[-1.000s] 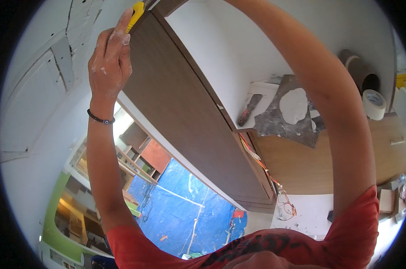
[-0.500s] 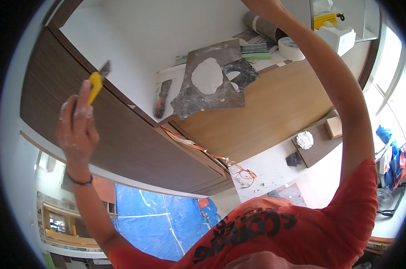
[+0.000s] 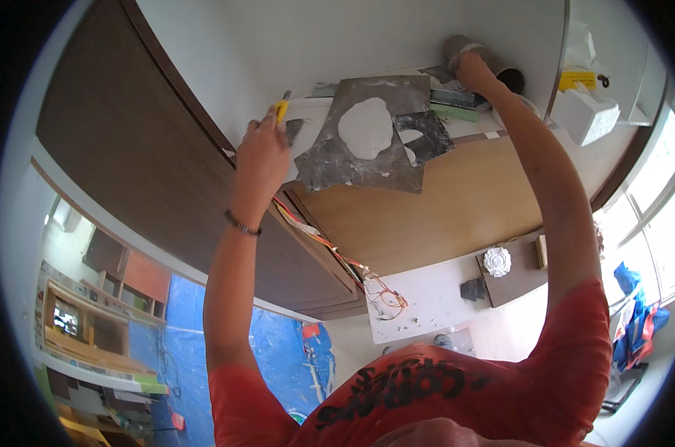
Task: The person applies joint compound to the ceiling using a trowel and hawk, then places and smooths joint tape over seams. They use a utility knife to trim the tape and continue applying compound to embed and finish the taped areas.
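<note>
My left hand is closed around a yellow-handled putty knife, its narrow-looking metal blade pointing up. Beside those fingers, the dark blade of a second scraper shows on the shelf; its handle is hidden behind my hand. A grey board carries a thick patch of white paste. Partly on it lies a smaller dark piece smeared with white. At the back of the shelf, my right hand is closed by a brown-grey roll; what its fingers hold is unclear.
Stacked green and grey strips lie behind the boards. A white box stands at the right. Loose orange wires hang below the shelf. Lower down are a white rosette on a brown board and blue sheeting on the floor.
My left hand has swung right with the putty knife, from the dark panel to the shelf. My right hand has come down into view beside the roll. The view has shifted slightly.
</note>
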The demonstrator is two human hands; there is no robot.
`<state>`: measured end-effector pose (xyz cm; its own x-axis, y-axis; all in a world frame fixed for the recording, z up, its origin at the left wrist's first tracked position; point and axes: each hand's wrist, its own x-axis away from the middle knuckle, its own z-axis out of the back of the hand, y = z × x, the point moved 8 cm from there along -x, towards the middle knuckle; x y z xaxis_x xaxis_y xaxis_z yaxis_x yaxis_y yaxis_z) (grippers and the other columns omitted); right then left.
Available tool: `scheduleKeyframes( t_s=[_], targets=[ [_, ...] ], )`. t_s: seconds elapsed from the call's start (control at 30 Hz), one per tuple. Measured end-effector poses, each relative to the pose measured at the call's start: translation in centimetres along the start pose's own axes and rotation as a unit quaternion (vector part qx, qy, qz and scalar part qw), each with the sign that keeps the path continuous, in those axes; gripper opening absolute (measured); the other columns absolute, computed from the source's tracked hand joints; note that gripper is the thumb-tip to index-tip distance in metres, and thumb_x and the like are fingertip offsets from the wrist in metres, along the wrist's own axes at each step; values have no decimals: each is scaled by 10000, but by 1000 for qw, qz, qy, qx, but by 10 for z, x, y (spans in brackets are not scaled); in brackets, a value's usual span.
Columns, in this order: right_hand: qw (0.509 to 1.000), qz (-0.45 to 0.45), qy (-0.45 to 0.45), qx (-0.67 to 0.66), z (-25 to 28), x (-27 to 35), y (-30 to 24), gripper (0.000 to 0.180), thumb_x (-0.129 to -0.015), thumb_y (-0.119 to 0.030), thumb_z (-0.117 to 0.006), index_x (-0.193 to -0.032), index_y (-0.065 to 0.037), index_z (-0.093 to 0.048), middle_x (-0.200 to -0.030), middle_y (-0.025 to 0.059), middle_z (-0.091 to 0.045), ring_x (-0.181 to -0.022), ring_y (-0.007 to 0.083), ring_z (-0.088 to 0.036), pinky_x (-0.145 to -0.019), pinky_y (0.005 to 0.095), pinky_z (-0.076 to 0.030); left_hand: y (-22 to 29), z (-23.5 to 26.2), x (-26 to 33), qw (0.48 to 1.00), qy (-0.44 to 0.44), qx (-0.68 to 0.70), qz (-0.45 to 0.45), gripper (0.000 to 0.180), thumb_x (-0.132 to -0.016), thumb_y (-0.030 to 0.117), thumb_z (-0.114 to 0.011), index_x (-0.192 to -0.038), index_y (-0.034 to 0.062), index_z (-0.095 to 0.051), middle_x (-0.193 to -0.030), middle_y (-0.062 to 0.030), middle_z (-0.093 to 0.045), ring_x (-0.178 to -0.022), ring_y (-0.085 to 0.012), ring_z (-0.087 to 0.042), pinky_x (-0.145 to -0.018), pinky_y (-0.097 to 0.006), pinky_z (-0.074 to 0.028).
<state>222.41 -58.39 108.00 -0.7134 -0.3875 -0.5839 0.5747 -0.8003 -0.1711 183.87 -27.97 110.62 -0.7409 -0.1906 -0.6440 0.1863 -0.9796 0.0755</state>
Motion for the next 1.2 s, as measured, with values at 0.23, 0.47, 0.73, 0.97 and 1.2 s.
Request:
scheduleKeyframes(
  t_s=[0.23, 0.47, 0.73, 0.97, 1.2],
  targets=[
    [989, 74, -51, 116, -36, 2, -8, 207, -943, -98, -598, -1076, 33, -689, -1089, 279, -709, -1046, 434, -693, -870, 517, -581, -22, -111, -58, 996, -54, -67, 0, 325, -953, 202, -616, -1209, 9, -670, -1044, -241, -691, -969, -431, -666, -866, -522, -539],
    [994, 48, 33, -93, 43, 74, -41, 359, -936, -242, -676, -1192, 9, -655, -1052, 286, -703, -1072, 476, -655, -904, 521, -547, -46, -151, -57, 988, -104, -94, 71, 225, -932, 243, -666, -1017, 44, -728, -1081, -164, -719, -1102, -348, -661, -955, -584, -464],
    [973, -50, -97, -205, 51, 160, -63, 515, -920, -373, -739, -1217, 32, -624, -959, 249, -738, -987, 427, -712, -883, 498, -542, -18, -90, -29, 988, -31, -133, 75, 354, -982, 376, -629, -1100, 54, -718, -1045, -190, -709, -1038, -372, -685, -875, -487, -533],
    [939, -47, -135, -314, 25, 164, -77, 683, -873, -349, -791, -1340, 67, -515, -943, 236, -742, -993, 390, -723, -865, 457, -552, -18, -62, 68, 943, -109, 149, 276, 432, -967, 326, -721, -1110, -64, -603, -785, -131, -662, -669, -222, -652, -608, -358, -508],
    [857, -61, -137, -493, 6, 167, -76, 711, -873, -162, -793, -1435, 84, -434, -1147, 246, -689, -1026, 278, -718, -823, 398, -579, -19, -93, 96, 772, -24, 512, 376, 603, -908, 144, -803, -1353, -81, -464, -779, -17, -567, -632, -116, -531, -558, -256, -418]
  ],
)
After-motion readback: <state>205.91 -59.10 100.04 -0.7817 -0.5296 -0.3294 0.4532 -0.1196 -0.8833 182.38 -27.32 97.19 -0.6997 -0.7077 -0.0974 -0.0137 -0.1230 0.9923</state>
